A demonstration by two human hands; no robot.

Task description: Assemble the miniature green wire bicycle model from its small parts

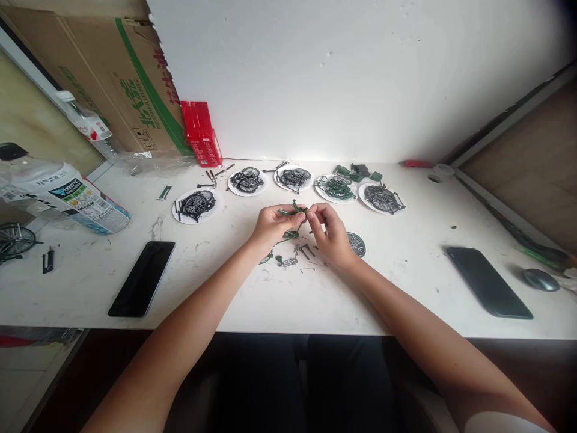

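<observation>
Both of my hands meet over the middle of the white table (288, 300). My left hand (270, 225) pinches a small green model bicycle frame part (292, 211) from the left. My right hand (331, 231) grips the same green part from the right, fingertips touching it. Below my hands lie loose green and grey small parts (293, 255) and a spoked model wheel (357, 243) just right of my right hand.
Several white paper plates (196, 205) with black and green bicycle parts line the back. A black phone (142, 278) lies left, another phone (489, 281) and a mouse (540, 279) right. Plastic bottles (67, 195), a cardboard box (112, 78) and a red box (202, 133) stand at back left.
</observation>
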